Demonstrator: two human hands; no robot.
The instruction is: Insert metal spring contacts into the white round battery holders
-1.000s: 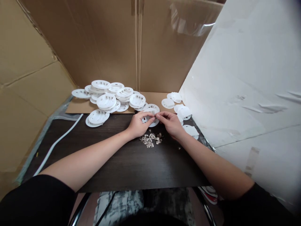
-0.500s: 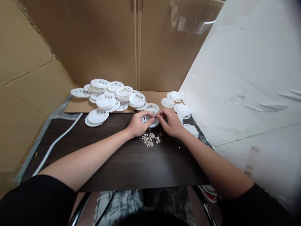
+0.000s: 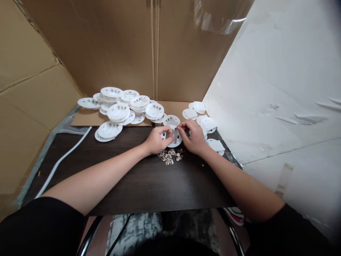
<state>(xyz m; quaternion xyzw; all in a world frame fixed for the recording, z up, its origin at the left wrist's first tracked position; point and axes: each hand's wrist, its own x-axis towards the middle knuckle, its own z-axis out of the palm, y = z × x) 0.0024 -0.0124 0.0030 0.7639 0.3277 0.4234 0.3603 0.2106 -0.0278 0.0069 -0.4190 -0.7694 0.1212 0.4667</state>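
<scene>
In front of me lies a round white plastic battery cover (image 3: 175, 143) with slots in it, partly hidden by my hands. My left hand (image 3: 157, 140) rests over its left side, thumb and forefinger curled together in a loop; what lies between their tips, if anything, is hidden. At the cover's upper edge, my right hand (image 3: 194, 138) pinches a small metal contact piece (image 3: 176, 128) between thumb and forefinger. Just below the cover, on the dark table, is a small heap of shiny metal contact pieces (image 3: 169, 156).
Many white covers (image 3: 118, 112) are piled at the back left, partly on a cardboard sheet (image 3: 86, 119). More covers (image 3: 207, 124) lie at the right. One tiny piece (image 3: 203, 165) sits apart. A white cable (image 3: 64, 158) crosses the left side. Cardboard (image 3: 114, 46) walls the back.
My left fingertips have drawn slightly left, away from my right fingertips. My right fingertips have risen a little toward the cover's upper edge, and more of the cover shows between my hands.
</scene>
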